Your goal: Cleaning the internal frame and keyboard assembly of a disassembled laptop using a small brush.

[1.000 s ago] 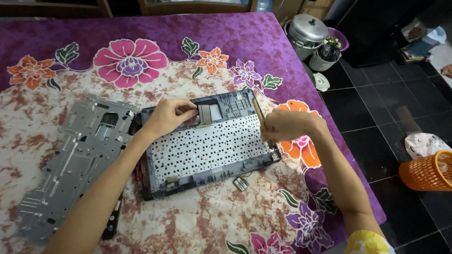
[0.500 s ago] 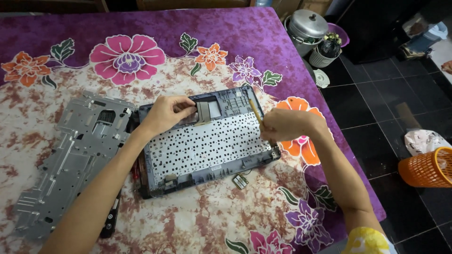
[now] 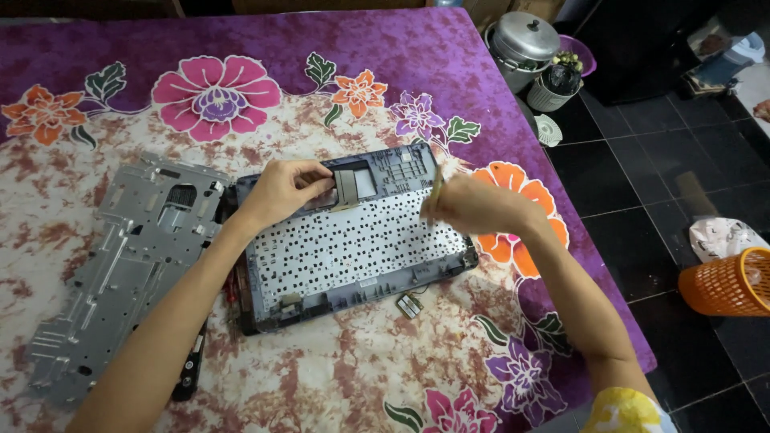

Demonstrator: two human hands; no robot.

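**Two hands on an opened laptop shell**

Two bare hands work over a flowered purple and cream cloth [image 3: 241, 48] that covers the whole table. The largest loose part is a grey metal plate [image 3: 120, 265], lying flat at the left edge of the cloth, just beside the laptop shell. The laptop shell [image 3: 353, 248] lies upside down in the middle, slightly turned, with the pale dotted back of the keyboard facing up and dark plastic framing it.

The left hand [image 3: 281, 188] rests on the upper left part of the shell, fingers curled down and touching a strip beside a light rectangular panel [image 3: 357, 184]; whether they pinch anything cannot be told. The right hand [image 3: 473, 204] is over the upper right edge of the shell, blurred, its fingers closed around a thin stick-like tool [image 3: 437, 180] that points upward.

A small green circuit piece [image 3: 410, 304] lies on the cloth just below the shell's lower right corner. A black part [image 3: 188, 369] lies below the plate.
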